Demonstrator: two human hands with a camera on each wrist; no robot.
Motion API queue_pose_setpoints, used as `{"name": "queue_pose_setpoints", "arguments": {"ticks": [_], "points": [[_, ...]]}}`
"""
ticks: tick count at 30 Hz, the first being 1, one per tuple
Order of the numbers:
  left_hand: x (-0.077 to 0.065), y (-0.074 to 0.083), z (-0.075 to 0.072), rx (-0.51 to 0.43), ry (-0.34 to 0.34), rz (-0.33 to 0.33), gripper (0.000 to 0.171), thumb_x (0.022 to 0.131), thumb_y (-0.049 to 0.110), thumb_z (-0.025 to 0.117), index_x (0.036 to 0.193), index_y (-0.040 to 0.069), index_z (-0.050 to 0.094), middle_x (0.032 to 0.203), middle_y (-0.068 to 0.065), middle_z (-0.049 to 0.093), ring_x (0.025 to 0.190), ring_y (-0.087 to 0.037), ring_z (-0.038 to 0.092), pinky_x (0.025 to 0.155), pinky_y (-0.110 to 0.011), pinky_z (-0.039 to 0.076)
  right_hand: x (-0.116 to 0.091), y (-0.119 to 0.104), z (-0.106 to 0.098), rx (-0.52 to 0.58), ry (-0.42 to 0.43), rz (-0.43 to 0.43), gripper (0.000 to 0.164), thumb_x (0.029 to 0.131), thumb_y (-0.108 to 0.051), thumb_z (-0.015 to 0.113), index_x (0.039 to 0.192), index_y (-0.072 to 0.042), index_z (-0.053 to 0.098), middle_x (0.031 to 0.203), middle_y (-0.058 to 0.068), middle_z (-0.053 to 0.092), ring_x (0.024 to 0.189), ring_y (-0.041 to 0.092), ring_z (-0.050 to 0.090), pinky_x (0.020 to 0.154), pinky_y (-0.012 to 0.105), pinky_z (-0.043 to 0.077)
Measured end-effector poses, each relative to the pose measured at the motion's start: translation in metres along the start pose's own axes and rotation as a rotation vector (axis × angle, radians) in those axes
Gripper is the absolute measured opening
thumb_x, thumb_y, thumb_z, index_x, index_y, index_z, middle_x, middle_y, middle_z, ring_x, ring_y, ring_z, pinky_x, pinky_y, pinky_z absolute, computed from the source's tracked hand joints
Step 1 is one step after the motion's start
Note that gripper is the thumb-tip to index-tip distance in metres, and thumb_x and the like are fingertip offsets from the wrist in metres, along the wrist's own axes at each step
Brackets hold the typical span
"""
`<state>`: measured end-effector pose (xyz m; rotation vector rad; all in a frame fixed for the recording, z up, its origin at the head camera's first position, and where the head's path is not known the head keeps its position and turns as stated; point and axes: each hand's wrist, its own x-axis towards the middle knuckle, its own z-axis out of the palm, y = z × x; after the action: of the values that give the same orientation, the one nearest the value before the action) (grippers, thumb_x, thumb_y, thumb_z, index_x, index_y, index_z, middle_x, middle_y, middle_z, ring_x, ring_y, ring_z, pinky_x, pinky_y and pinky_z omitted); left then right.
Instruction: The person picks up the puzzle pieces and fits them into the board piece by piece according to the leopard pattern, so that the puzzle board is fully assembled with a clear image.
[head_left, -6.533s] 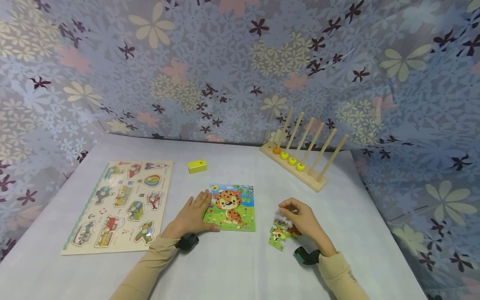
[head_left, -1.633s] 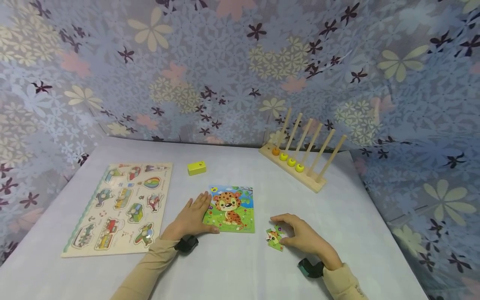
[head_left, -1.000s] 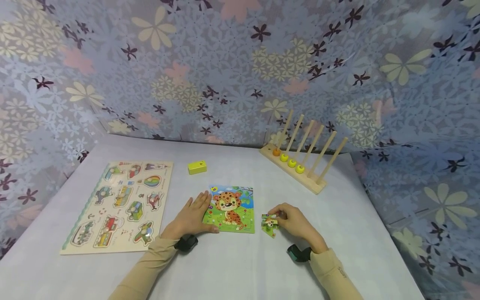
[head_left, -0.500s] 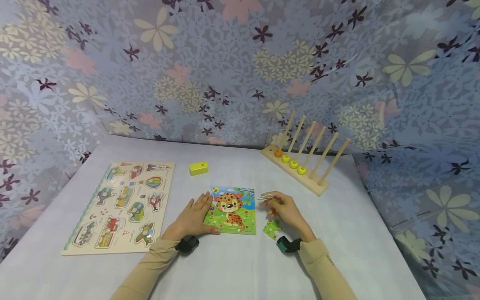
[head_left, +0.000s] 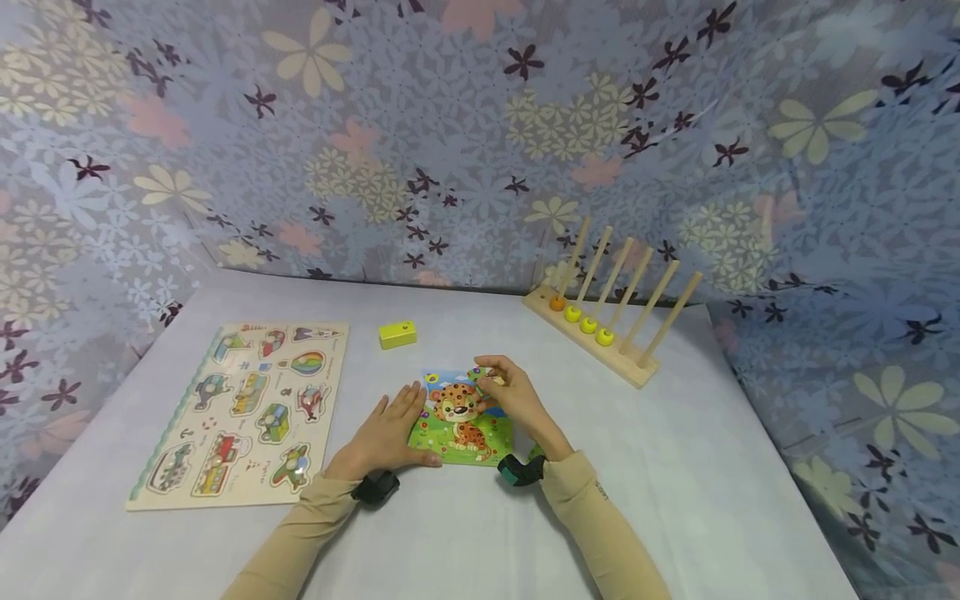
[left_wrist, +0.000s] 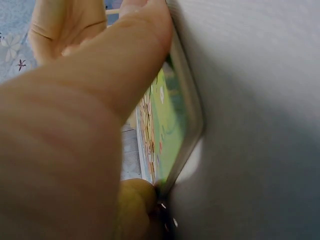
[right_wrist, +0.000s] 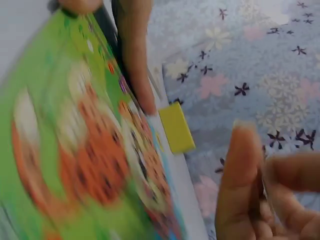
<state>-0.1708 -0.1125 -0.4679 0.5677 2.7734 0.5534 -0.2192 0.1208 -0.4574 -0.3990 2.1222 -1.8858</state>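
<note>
A square leopard jigsaw puzzle (head_left: 472, 433) lies in front of me in the head view. My left hand (head_left: 386, 433) rests at its left side, fingers spread along the edge and thumb by the near-left corner. In the left wrist view the thumb (left_wrist: 100, 75) lies over the puzzle's edge. My right hand (head_left: 521, 404) pinches a green jigsaw piece (head_left: 477, 374) above the puzzle's far right corner; the right wrist view shows it thin and edge-on between thumb and finger. Another green jigsaw piece (head_left: 536, 451) lies right of the puzzle, mostly hidden by the right wrist.
A wooden vehicle peg board (head_left: 255, 417) lies on the left of the white table (head_left: 450, 542). Behind the puzzle sits a yellow block (head_left: 397, 335). A wooden peg stand (head_left: 592, 337) with an orange and several yellow beads is at the back right. Floral cloth (head_left: 450, 150) hangs behind.
My right hand picked up jigsaw pieces from the small pile on the right and moved left over the puzzle's far right corner. One green piece stayed on the table. The left hand kept its place.
</note>
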Motion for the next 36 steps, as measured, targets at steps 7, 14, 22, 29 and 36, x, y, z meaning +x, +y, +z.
{"name": "queue_pose_setpoints", "arguments": {"ticks": [7,14,22,29,36], "points": [[0.000,-0.001,-0.001,0.010,0.008,0.004,0.110,0.078,0.055,0.073,0.152,-0.005,0.018,0.161,-0.022,0.014,0.150,-0.037,0.016,0.121,-0.056,0.014,0.003,0.010,0.021,-0.143,0.081,0.055,0.046,0.096,-0.006,0.056,0.139,-0.002,0.038,0.087,0.012,0.063,0.055,0.012,0.059,0.050,0.022,0.046],[0.001,0.000,-0.003,0.002,0.006,0.006,0.109,0.078,0.054,0.073,0.152,-0.005,0.018,0.161,-0.022,0.014,0.150,-0.037,0.016,0.121,-0.056,0.014,0.001,0.007,0.027,-0.260,0.118,0.054,0.024,0.103,-0.010,0.043,0.125,-0.003,0.051,0.097,0.019,0.068,0.076,0.021,0.069,0.069,0.029,0.058],[0.001,0.001,-0.003,0.009,0.008,0.008,0.108,0.078,0.054,0.073,0.151,-0.005,0.021,0.161,-0.022,0.016,0.150,-0.037,0.017,0.121,-0.057,0.015,0.006,0.007,0.035,-0.376,0.137,-0.012,0.025,0.089,-0.014,0.070,0.114,-0.010,0.066,0.085,0.008,0.067,0.063,0.011,0.059,0.054,0.023,0.050],[0.001,0.000,0.000,0.005,0.004,0.014,0.105,0.078,0.055,0.073,0.149,-0.007,0.026,0.161,-0.022,0.015,0.150,-0.037,0.015,0.121,-0.057,0.016,0.006,0.010,0.044,-0.452,0.097,-0.021,0.022,0.084,-0.020,0.075,0.101,-0.007,0.068,0.086,0.007,0.072,0.073,0.011,0.065,0.060,0.021,0.054],[0.002,-0.002,0.000,0.010,0.000,0.010,0.107,0.079,0.055,0.072,0.151,-0.006,0.022,0.162,-0.021,0.014,0.150,-0.036,0.014,0.121,-0.057,0.014,0.005,0.009,0.049,-0.603,0.110,-0.092,0.028,0.086,-0.022,0.074,0.110,-0.008,0.068,0.091,0.009,0.070,0.072,0.013,0.062,0.059,0.021,0.050]]}}
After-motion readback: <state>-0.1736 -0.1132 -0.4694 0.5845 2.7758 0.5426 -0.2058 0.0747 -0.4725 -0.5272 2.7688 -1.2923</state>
